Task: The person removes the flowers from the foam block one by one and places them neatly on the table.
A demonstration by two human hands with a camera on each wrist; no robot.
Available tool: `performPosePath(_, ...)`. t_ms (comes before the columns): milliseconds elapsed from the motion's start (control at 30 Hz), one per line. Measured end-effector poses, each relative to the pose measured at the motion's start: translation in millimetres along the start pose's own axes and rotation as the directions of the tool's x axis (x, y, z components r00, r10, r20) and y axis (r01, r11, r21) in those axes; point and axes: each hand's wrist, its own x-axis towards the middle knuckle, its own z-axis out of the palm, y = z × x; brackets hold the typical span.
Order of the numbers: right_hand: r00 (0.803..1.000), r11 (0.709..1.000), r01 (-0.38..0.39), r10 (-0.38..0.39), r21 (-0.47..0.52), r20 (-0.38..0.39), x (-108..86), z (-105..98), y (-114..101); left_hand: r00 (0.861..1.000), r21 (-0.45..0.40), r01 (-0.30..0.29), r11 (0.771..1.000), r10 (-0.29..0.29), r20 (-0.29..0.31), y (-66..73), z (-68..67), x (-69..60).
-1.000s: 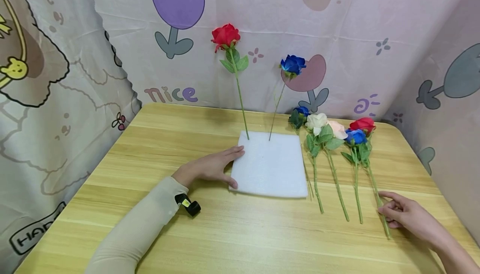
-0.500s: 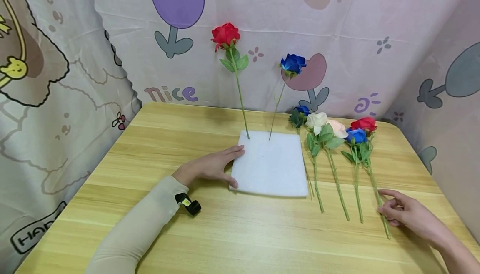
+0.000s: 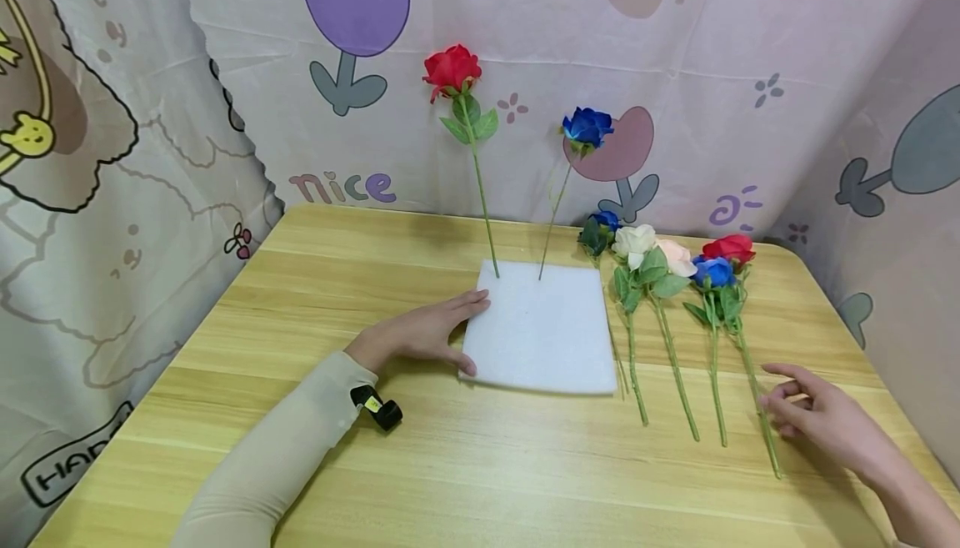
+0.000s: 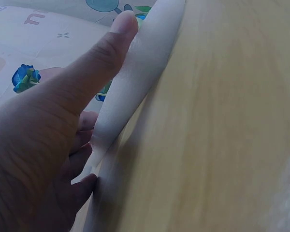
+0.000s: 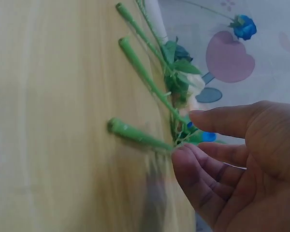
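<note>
In the head view my left hand [image 3: 423, 334] rests against the left edge of a white foam board [image 3: 540, 339], thumb and fingers spread. From the board's far part rise a red rose [image 3: 452, 71] and a blue rose [image 3: 587, 128] on thin stems. At the right, my right hand [image 3: 825, 423] is beside the stem of a red rose [image 3: 727, 248] lying on the table. In the right wrist view there is a gap between the thumb and forefinger of my right hand [image 5: 232, 159], with stem ends [image 5: 117, 126] just beyond; nothing is gripped.
Right of the board lie a white rose [image 3: 633, 241], a pale pink rose [image 3: 675, 258] and a blue rose [image 3: 713, 271]. Another blue rose [image 3: 604, 221] lies at the table's [image 3: 337, 490] back edge. A patterned curtain [image 3: 517, 22] hangs behind.
My right hand has loosened its fingers from the red rose's stem and moved slightly right and up. My left hand and the board have stayed in place.
</note>
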Motion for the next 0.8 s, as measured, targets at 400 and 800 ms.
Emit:
performPosePath(400, 0.990, 0.983, 0.104, -0.117, -0.154, -0.078, 8.3, 5, -34, 1.000, -0.001, -0.010, 1.000, 0.010, 0.000, -0.3, -0.2, 0.6)
performPosePath(800, 0.943, 0.943, 0.277, -0.303, -0.185, -0.136, 25.2, 17, -71, 1.000, 0.007, 0.001, 1.000, -0.001, 0.004, -0.1, -0.4, 0.6)
